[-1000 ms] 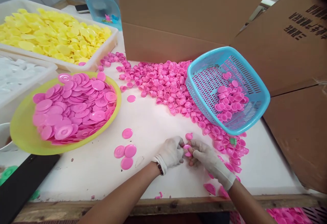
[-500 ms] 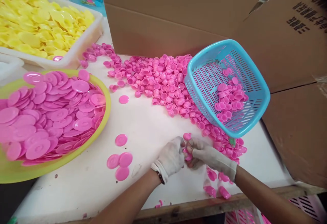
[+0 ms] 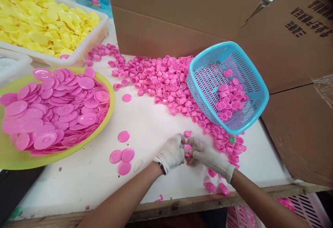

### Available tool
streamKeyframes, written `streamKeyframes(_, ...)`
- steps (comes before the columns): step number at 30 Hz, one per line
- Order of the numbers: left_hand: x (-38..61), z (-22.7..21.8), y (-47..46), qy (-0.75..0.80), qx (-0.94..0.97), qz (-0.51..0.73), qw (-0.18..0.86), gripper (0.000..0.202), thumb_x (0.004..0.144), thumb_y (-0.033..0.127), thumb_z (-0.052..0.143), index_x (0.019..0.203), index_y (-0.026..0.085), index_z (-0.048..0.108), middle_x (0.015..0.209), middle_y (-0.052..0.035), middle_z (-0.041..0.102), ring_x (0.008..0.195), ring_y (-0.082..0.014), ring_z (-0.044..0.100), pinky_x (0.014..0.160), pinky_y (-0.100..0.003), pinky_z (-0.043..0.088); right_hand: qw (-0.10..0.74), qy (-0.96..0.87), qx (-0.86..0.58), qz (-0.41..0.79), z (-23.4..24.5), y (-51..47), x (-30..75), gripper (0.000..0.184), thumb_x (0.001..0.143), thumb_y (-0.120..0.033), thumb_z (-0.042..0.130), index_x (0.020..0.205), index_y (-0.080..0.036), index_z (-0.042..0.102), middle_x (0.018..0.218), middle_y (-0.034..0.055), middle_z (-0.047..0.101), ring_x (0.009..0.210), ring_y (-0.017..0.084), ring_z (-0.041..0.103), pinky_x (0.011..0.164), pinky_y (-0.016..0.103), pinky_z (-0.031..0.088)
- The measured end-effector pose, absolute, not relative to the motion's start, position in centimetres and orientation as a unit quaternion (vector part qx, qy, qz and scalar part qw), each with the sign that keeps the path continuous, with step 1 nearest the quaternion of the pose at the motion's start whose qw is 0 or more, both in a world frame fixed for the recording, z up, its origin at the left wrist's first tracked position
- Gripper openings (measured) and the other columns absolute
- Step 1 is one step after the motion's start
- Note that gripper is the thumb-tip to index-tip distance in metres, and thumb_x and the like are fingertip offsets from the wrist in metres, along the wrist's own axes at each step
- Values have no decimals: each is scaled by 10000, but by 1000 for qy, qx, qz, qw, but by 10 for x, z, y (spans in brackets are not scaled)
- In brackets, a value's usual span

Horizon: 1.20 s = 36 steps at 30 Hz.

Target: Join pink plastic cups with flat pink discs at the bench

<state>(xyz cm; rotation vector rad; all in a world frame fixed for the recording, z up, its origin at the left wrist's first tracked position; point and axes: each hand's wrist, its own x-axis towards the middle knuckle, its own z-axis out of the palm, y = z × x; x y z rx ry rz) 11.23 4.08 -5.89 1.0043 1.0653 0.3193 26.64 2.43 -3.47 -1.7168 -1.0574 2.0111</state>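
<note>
Both hands wear pale gloves with the fingertips bare and meet over the white table. My left hand (image 3: 170, 151) and my right hand (image 3: 208, 154) are closed, pinching a small pink toy cup (image 3: 187, 148) between them. Its round face shows; fingers cover the rest. Just beyond the fingertips lies another pink cup (image 3: 187, 134). A large heap of pink toy cups (image 3: 166, 78) spreads behind the hands and under the blue basket's near side. Several pink pieces (image 3: 209, 187) lie by my right wrist, near the table edge.
A blue slotted basket (image 3: 263, 98) holding pink cups tilts on the heap. At left, a yellow basin (image 3: 110, 117) is full of pink toy saucers; several loose saucers (image 3: 128, 155) lie nearby. Behind are a white tray (image 3: 90, 42) of yellow pieces and cardboard (image 3: 171, 30).
The pink cup between my fingers has turned, so its round face shows more. Both hands stay close together in nearly the same place. The whole view has shifted slightly.
</note>
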Motion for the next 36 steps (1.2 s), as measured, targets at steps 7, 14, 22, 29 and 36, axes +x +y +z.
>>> streamKeyframes(7,104,-53,36,476,560,177,654,221,780,188,485,1001,182,478,613,48,529,430,-90,493,445,-205,412,185,-476,-618,598,-42,14,260,132,796,-289,513,868,-226,421,621,-48,583,483,130,595,470,254,479)
streamKeyframes(14,76,-17,1,379,688,336,520,166,782,125,533,930,184,579,940,-45,616,835,-149,585,793,-265,488,336,-676,-599,267,-39,-38,258,270,848,-160,461,1108,-234,463,932,83,686,868,216,670,779,358,542)
streamKeyframes(22,71,12,-23,296,769,390,411,192,865,139,471,1003,195,592,960,-89,648,889,-171,617,805,-292,516,364,-789,-484,108,6,-59,254,374,861,-89,455,1201,-241,486,992,86,693,901,206,682,764,315,576)
streamKeyframes(29,70,22,-29,288,789,373,394,155,852,121,488,913,189,612,953,-92,660,877,-175,626,772,-276,513,368,-797,-473,69,14,-69,253,413,809,-24,441,1161,-218,537,916,77,701,822,200,678,719,301,560)
streamKeyframes(36,65,19,-19,445,744,298,398,399,808,289,621,1179,198,504,1096,-86,629,954,-200,613,857,-326,495,375,-665,-581,284,43,-33,272,115,817,-237,566,925,-267,587,673,5,645,598,177,629,557,283,502)
